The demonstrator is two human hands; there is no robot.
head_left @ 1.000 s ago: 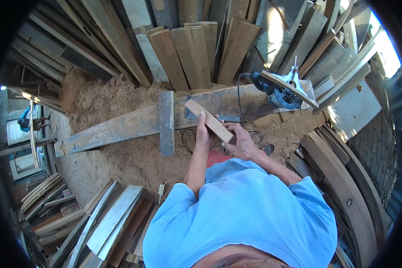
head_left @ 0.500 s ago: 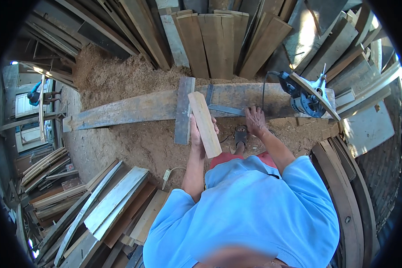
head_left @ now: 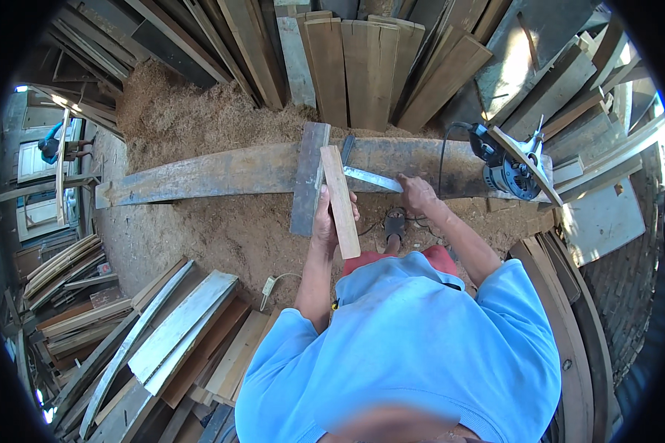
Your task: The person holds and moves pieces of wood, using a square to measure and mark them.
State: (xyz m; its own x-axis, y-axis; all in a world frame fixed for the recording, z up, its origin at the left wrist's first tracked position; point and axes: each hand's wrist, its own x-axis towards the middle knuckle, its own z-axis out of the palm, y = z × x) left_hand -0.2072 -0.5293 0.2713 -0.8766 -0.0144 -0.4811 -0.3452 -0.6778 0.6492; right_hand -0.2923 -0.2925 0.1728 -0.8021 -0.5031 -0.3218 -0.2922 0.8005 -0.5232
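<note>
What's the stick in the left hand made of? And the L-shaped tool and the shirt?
Stick: almost surely wood, unpainted, going by its pale tan, bare-timber look. L-shaped tool: probably metal; the arm in the right hand shines silvery, though the darker arm could be another material. Blue shirt: cloth, matte, because it creases softly; I can't tell which fibre.

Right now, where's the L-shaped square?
Head view, just above-right of centre: the square is over the long plank, between the wood block in the left hand and the right hand gripping one end.
</note>
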